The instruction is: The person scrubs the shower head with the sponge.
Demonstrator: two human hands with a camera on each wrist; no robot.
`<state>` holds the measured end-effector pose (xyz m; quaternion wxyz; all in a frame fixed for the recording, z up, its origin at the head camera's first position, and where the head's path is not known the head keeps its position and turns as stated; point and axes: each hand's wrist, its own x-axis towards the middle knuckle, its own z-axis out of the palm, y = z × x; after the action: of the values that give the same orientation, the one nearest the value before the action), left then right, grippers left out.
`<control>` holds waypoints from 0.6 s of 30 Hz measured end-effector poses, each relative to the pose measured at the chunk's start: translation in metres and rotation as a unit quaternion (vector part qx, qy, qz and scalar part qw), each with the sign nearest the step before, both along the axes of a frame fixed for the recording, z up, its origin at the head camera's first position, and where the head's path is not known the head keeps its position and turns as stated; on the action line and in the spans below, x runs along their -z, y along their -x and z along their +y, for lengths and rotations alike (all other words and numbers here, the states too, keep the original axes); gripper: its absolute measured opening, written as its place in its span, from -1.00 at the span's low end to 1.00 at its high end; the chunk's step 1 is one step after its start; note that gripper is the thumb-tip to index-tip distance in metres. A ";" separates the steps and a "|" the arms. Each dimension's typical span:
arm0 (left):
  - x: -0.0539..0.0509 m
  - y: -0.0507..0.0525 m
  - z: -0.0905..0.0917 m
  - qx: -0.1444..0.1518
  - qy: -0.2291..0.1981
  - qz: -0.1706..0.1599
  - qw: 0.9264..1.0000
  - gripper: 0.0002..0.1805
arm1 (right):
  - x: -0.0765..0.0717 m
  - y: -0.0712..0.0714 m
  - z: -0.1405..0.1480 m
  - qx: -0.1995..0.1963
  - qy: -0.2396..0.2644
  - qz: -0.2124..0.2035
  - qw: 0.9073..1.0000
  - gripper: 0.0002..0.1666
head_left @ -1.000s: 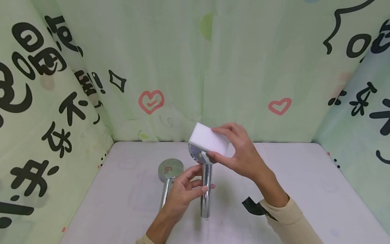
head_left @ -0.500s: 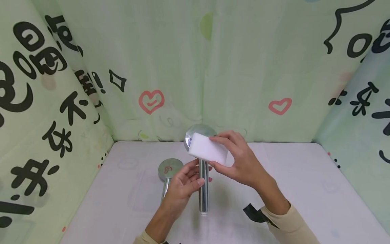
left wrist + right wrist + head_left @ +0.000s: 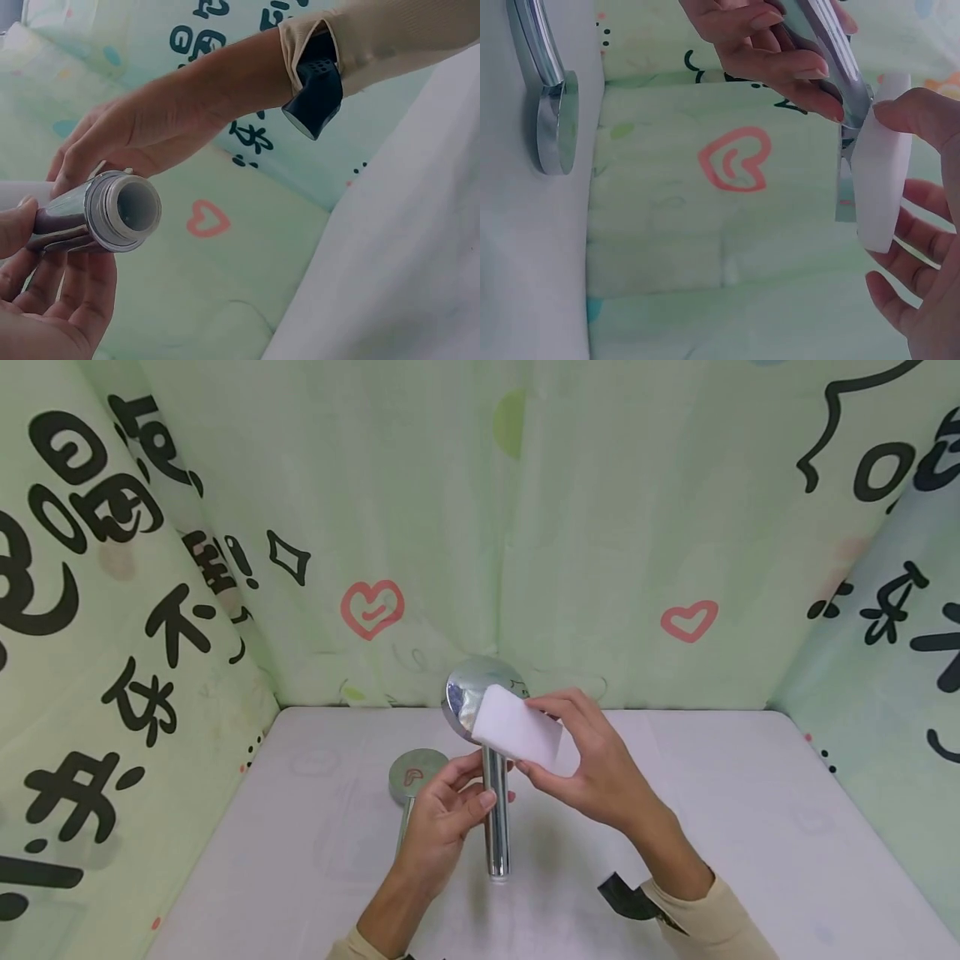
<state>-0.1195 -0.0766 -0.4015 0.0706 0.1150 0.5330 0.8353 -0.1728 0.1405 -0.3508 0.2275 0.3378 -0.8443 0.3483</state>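
Observation:
A chrome shower head (image 3: pixel 462 691) is held up over the table, its handle (image 3: pixel 497 835) gripped by my left hand (image 3: pixel 441 822). In the left wrist view the handle's hollow threaded end (image 3: pixel 135 208) faces the camera. My right hand (image 3: pixel 607 760) pinches a white sponge block (image 3: pixel 516 725) between thumb and fingers, against the shower head just above the handle. The right wrist view has the sponge (image 3: pixel 883 172) edge-on, covering much of the head. The sponge hides part of the round face.
A second chrome shower head (image 3: pixel 417 772) lies on the white table (image 3: pixel 300 827) behind my left hand, with a red mark on its round face. Green printed curtains (image 3: pixel 585 527) stand behind and on both sides. A dark strap (image 3: pixel 628 897) hangs from my right cuff.
The held shower head has moved slightly left and up, its face now showing above the sponge. The sponge has shifted down from the head's upper part to the area near the handle.

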 end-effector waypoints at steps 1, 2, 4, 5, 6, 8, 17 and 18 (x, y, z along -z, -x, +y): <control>-0.001 0.000 0.000 -0.003 -0.004 0.000 1.000 -0.49 | 0.000 0.000 -0.001 -0.002 0.004 0.000 1.000 -0.20; -0.001 0.000 0.000 -0.005 -0.007 -0.001 1.000 -0.50 | 0.000 0.000 -0.001 -0.002 0.007 0.000 1.000 -0.19; -0.002 0.000 0.000 -0.006 -0.015 -0.006 1.000 -0.51 | 0.001 0.001 -0.002 -0.002 0.014 -0.001 1.000 -0.20; -0.002 -0.001 0.000 -0.004 -0.019 -0.009 1.000 -0.51 | 0.002 0.001 -0.003 -0.002 0.017 -0.002 1.000 -0.20; -0.002 -0.001 -0.001 -0.001 -0.023 -0.012 1.000 -0.50 | 0.002 0.001 -0.003 -0.003 0.021 -0.002 1.000 -0.20; -0.002 -0.001 -0.003 0.008 -0.029 -0.014 0.999 -0.49 | 0.002 0.002 -0.004 -0.003 0.027 -0.002 1.000 -0.21; -0.003 0.000 -0.008 0.064 -0.051 0.018 0.996 -0.43 | -0.005 0.011 -0.001 0.014 0.050 -0.006 0.999 -0.21; -0.003 0.000 -0.009 0.069 -0.053 0.024 0.996 -0.42 | -0.006 0.012 -0.001 0.016 0.055 -0.008 0.998 -0.21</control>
<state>-0.1191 -0.0852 -0.3984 0.1086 0.1752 0.4804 0.8524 -0.1846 0.1397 -0.3446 0.2444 0.3082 -0.8308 0.3937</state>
